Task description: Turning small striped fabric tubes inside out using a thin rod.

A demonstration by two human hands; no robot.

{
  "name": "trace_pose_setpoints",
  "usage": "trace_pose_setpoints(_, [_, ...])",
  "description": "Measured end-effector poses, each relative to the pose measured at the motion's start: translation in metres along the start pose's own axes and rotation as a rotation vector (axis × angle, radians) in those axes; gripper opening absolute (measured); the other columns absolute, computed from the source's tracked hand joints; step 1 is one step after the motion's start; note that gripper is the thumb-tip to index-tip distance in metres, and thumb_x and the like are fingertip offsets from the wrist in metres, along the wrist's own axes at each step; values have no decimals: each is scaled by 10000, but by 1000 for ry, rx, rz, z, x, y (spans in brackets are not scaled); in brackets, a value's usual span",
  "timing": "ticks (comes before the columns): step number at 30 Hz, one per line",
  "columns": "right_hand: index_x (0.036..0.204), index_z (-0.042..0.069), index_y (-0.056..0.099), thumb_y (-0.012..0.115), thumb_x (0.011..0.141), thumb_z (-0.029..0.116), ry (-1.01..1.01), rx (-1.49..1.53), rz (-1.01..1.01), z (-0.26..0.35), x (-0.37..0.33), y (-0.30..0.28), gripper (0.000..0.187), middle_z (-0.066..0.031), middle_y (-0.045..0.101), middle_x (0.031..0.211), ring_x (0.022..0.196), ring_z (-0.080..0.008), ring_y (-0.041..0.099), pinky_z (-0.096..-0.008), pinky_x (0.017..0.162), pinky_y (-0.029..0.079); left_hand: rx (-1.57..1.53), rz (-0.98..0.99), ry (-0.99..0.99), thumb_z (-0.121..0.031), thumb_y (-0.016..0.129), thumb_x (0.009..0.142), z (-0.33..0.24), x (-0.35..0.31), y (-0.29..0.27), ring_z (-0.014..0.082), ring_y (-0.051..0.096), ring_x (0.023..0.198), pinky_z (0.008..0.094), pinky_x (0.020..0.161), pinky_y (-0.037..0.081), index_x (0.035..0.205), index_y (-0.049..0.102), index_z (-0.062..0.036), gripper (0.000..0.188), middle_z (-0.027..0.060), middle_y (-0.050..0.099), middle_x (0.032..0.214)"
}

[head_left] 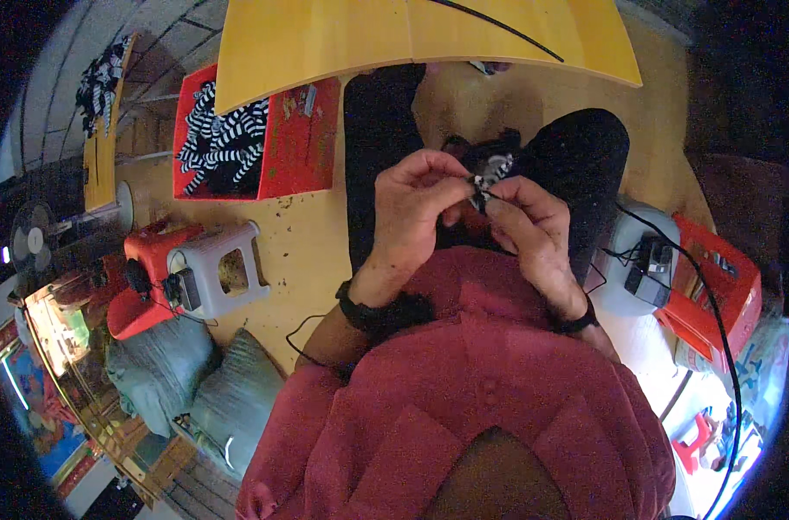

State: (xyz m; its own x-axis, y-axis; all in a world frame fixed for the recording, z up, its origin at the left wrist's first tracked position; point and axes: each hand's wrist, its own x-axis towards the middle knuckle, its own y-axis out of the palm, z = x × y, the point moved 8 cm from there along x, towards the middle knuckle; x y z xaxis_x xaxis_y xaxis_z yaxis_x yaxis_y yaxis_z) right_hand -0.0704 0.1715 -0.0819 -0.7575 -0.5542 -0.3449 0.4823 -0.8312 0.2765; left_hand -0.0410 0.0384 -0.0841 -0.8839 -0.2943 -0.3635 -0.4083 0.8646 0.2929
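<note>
At the upper centre of the frame, my left hand [416,199] and right hand [533,224] together held a small black-and-white piece [497,166] in a pinch. At upper left, a red box [303,156] contained striped strips [225,139]; a yellow table [412,43] crossed the top edge.

Close above the left hand [418,206] and right hand [533,227], the head camera (a fisheye) faces down.

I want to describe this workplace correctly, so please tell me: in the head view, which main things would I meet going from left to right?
Fan, red box of striped pieces, left hand, held piece, right hand, black device.
</note>
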Motion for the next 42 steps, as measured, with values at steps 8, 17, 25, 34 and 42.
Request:
trace_pose_setpoints(8, [874,13,603,561,841,68,-159,-188,-240,7,-2,-17,77,9,562,665,610,-41,480,-205,524,390,-490,227,-236,41,622,724,6,-3,20,85,447,521,208,469,337,819,541,-41,150,10,525,684])
trace_pose_setpoints(17, [889,2,604,543,853,52,-445,-293,-170,35,-3,-9,87,-18,576,722,625,-66,502,-213,552,414,-288,199,-101,46,634,706,6,-2,12,111,550,605,228,542,450,900,564,-4,213,43,590,756])
trace_pose_setpoints(25, [929,0,547,518,857,42,-205,-77,14,17,-2,-1,87,-28,552,763,624,-73,499,-221,551,410,290,4,256,33,614,757,-15,-9,6,74,557,654,209,562,450,906,623,-7,154,25,620,777])
trace_pose_setpoints(34, [875,18,551,621,766,13,-603,-415,-109,43,-8,11,129,-54,576,787,661,-110,552,-241,597,453,390,-41,311,45,597,751,-19,-8,2,50,542,658,196,570,451,878,614,-10,139,27,626,785])
trace_pose_setpoints(42, [840,9,550,638,739,5,-283,-282,-305,12,-7,-11,133,-61,596,702,639,-113,571,-259,580,472,113,-45,142,63,606,717,-11,-9,3,48,517,603,186,511,416,842,589,-15,148,41,628,787])
